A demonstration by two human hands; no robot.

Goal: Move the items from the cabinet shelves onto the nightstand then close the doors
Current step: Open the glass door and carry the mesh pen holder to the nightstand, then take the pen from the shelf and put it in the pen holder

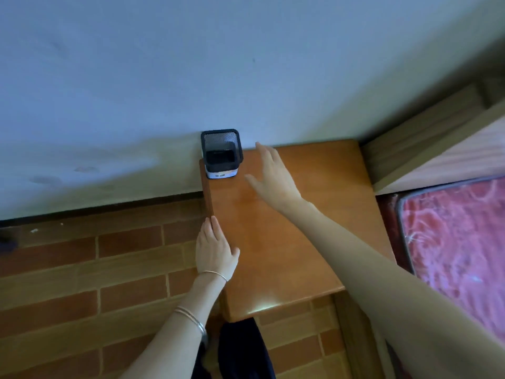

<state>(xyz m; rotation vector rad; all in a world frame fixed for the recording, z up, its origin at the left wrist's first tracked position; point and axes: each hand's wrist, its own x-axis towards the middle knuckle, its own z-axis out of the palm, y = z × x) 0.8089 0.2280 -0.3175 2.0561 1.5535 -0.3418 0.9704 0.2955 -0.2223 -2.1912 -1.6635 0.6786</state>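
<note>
A black mesh pen holder (221, 153) with a white base stands upright at the far left corner of the wooden nightstand (300, 214), against the wall. My right hand (269, 179) hovers just right of the holder, fingers spread, holding nothing and apart from it. My left hand (216, 248) lies flat on the nightstand's left edge, fingers together and extended, with thin bangles on the wrist. The cabinet shelves and doors are out of view.
A pale blue wall (164, 77) runs behind the nightstand. Brick-patterned floor tiles (82, 269) lie to the left and below. A bed with a red patterned mattress (459, 247) and a wooden headboard (426, 138) stands on the right. Dark clothing (243, 348) shows near the bottom.
</note>
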